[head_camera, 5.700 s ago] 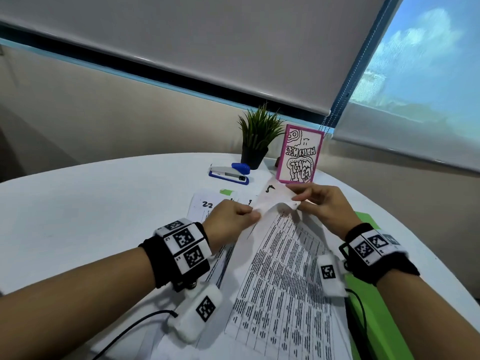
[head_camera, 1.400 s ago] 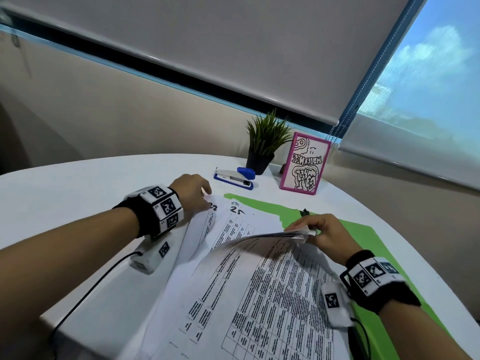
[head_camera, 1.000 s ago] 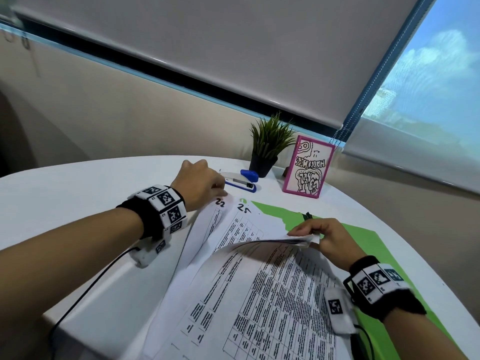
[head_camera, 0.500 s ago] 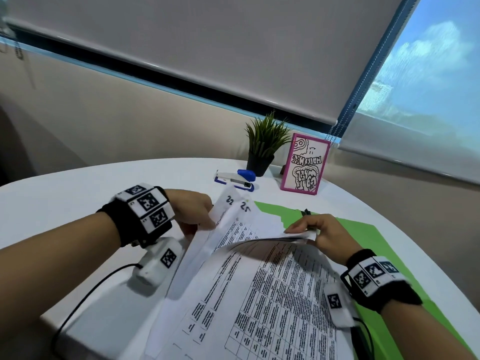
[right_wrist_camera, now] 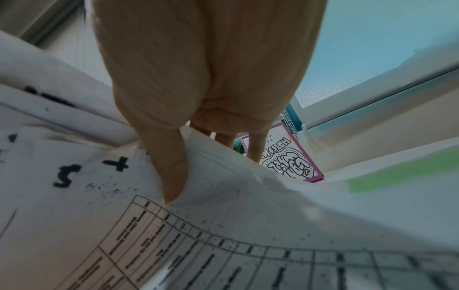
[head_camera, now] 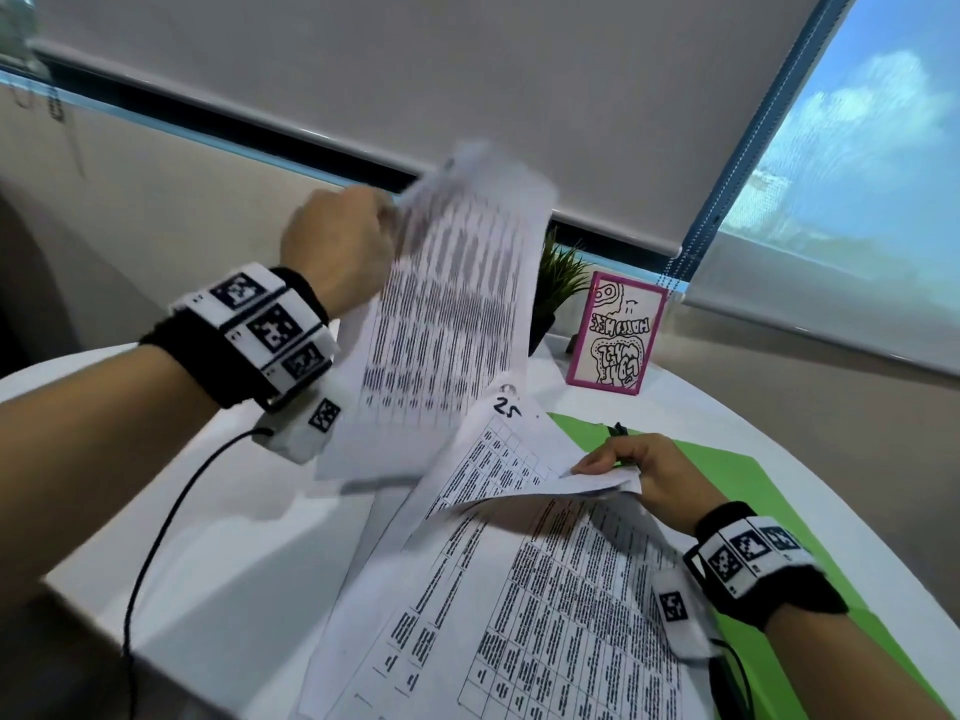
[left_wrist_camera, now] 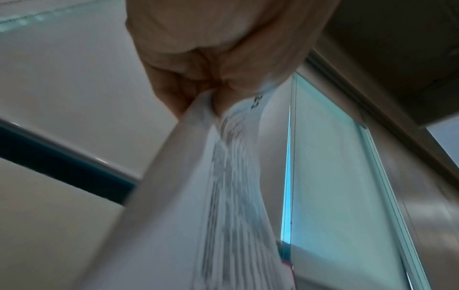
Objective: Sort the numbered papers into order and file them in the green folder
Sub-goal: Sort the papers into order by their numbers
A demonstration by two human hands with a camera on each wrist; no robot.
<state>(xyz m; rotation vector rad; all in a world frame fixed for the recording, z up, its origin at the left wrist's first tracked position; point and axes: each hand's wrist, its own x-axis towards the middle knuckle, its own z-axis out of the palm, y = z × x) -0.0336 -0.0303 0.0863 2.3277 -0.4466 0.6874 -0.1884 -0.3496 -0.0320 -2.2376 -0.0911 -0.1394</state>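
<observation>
My left hand [head_camera: 337, 252] is raised above the table and pinches the top corner of one printed sheet [head_camera: 447, 314], which hangs down, blurred; the pinch [left_wrist_camera: 211, 96] and the hanging sheet [left_wrist_camera: 223, 196] fill the left wrist view. My right hand [head_camera: 639, 475] pinches the lifted corner of a stack of printed papers [head_camera: 545, 605], thumb [right_wrist_camera: 171, 172] on top and fingers beneath. Below that lifted corner lies a sheet marked 25 [head_camera: 506, 407]. The green folder [head_camera: 769, 491] lies open under the papers, on the right.
A pink-framed card [head_camera: 618, 335] and a small potted plant [head_camera: 558, 283] stand at the back of the white round table [head_camera: 249, 537]. A black clip [head_camera: 618, 431] lies on the folder by my right hand. A roller blind and window rise behind.
My left hand has picked up the sheet marked 22 from the left of the stack and swung it high above the table. My right hand has kept its hold on the stack's corner.
</observation>
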